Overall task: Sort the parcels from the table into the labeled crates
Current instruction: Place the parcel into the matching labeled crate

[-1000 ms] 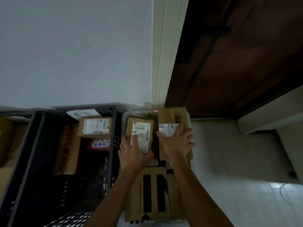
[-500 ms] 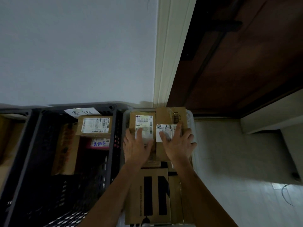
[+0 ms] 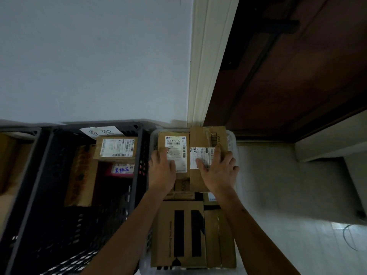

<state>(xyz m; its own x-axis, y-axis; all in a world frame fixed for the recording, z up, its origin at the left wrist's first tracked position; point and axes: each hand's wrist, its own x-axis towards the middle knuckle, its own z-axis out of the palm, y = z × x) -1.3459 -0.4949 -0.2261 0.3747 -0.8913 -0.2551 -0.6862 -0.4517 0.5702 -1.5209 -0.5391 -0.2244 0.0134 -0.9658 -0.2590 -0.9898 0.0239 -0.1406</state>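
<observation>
Since half-second earlier, we pushed both parcels deeper toward wall end of white crate (image 3: 233, 139). Small labelled parcel (image 3: 174, 151) sat beside larger parcel (image 3: 206, 155), touching. Our left hand (image 3: 161, 171) lay flat, fingers straight, on small one; right hand (image 3: 218, 171) flat, spread, on larger. Step, we judged: seating parcels. Next: lift hands, fetch another. Black crate (image 3: 139, 155) stood alongside.

Both forearms are bare to the frame's lower edge, no sleeve showing. The left hand (image 3: 161, 171) and right hand (image 3: 218, 171) wear no gloves, rings or watch.
</observation>
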